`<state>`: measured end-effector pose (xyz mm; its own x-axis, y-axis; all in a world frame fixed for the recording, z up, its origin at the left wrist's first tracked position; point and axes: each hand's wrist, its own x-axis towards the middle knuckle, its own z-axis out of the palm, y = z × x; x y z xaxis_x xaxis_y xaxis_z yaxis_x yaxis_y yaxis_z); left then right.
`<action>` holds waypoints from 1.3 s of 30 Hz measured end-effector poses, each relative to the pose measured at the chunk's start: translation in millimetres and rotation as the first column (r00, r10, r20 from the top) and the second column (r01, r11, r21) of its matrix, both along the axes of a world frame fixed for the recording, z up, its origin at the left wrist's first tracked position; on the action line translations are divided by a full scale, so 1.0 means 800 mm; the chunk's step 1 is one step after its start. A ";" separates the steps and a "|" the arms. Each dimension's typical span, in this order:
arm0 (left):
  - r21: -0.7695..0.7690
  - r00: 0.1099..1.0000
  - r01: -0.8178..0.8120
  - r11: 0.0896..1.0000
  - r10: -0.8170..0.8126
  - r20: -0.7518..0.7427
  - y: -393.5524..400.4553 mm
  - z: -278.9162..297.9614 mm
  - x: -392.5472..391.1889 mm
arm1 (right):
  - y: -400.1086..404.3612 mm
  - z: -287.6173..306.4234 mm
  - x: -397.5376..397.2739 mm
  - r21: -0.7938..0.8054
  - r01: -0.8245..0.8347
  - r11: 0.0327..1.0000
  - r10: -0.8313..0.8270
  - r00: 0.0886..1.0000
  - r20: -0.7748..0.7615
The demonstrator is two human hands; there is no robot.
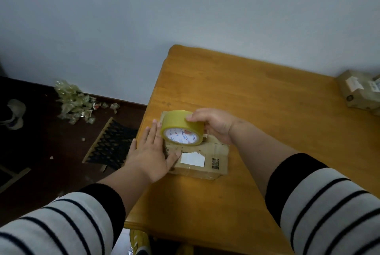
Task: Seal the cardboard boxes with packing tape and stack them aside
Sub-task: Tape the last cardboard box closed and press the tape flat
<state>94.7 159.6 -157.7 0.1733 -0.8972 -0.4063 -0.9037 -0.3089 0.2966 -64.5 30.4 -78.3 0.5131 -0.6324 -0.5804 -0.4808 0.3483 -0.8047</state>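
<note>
Box (202,161) flat on table (257,115), near left edge. Tape roll (182,128) stands on edge atop box, printed core facing camera. Right hand (213,124) grips roll from right side, fingertips over top rim. Left hand (151,152) flat, fingers straight, pressing box's left end, just beside roll. More boxes (360,92) at table's far right. Tape scraps (76,101) piled on dark floor by wall.

No legible text; QR code (215,163) on cardboard box (221,152); tape roll (182,128) core print blurred.
</note>
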 end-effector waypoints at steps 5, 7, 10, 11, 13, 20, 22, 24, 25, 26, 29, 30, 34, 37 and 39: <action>0.050 0.998 -0.011 0.999 0.008 0.064 -0.002 0.003 -0.002 | -0.003 0.010 0.003 -0.162 -0.127 0.979 0.111 0.989 -0.100; 0.063 0.996 -0.019 0.998 0.014 0.084 -0.002 0.004 -0.003 | -0.006 0.015 -0.001 -0.239 -0.169 0.956 0.135 0.979 -0.156; 0.077 0.995 -0.035 0.996 0.027 0.100 -0.005 0.006 -0.006 | -0.022 0.027 -0.025 -0.364 -0.264 0.893 0.148 0.937 -0.315; 0.077 0.994 -0.040 0.996 0.032 0.102 -0.005 0.007 -0.007 | -0.027 0.032 -0.035 -0.393 -0.307 0.867 0.153 0.913 -0.377; 0.077 0.994 -0.051 0.996 0.043 0.102 -0.006 0.007 -0.010 | -0.031 0.038 -0.051 -0.398 -0.369 0.840 0.168 0.875 -0.455; 0.078 0.991 -0.099 0.992 0.091 0.097 -0.008 0.005 -0.013 | -0.033 0.044 -0.079 -0.301 -0.300 0.905 0.159 0.896 -0.415; 0.076 0.991 -0.106 0.991 0.098 0.094 -0.008 0.004 -0.013 | -0.032 0.038 -0.092 -0.285 -0.287 0.915 0.168 0.911 -0.376; 0.083 0.991 -0.113 0.990 0.106 0.086 -0.009 0.004 -0.014 | -0.032 0.034 -0.100 -0.311 -0.257 0.915 0.137 0.923 -0.360; 0.087 0.990 -0.117 0.989 0.110 0.085 -0.010 0.004 -0.013 | -0.034 0.033 -0.105 -0.347 -0.266 0.899 0.118 0.912 -0.394; 0.090 0.990 -0.121 0.989 0.113 0.088 -0.010 0.004 -0.013 | -0.036 0.032 -0.111 -0.393 -0.311 0.865 0.106 0.880 -0.462; 0.093 0.989 -0.123 0.988 0.114 0.098 -0.011 0.004 -0.015 | -0.036 0.021 -0.133 -0.458 -0.421 0.783 0.058 0.782 -0.620; 0.092 0.988 -0.125 0.988 0.116 0.100 -0.012 0.004 -0.016 | -0.035 0.014 -0.138 -0.464 -0.404 0.788 0.045 0.790 -0.612; 0.061 0.982 -0.119 0.991 0.109 0.152 -0.013 0.005 -0.021 | -0.027 -0.004 -0.142 -0.472 -0.406 0.783 0.013 0.769 -0.639; 0.004 0.977 -0.087 0.996 0.085 0.195 -0.009 0.003 -0.027 | -0.027 -0.008 -0.144 -0.485 -0.425 0.764 -0.029 0.728 -0.685; -0.043 0.976 -0.028 0.999 0.037 0.216 -0.006 0.002 -0.032 | -0.028 -0.011 -0.145 -0.484 -0.447 0.753 -0.040 0.702 -0.711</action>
<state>69.4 155.1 -156.0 0.2827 -0.9040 -0.3207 -0.9374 -0.3313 0.1074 -180.4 7.8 -87.2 0.3207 -0.8781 -0.3552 -0.9395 -0.2473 -0.2369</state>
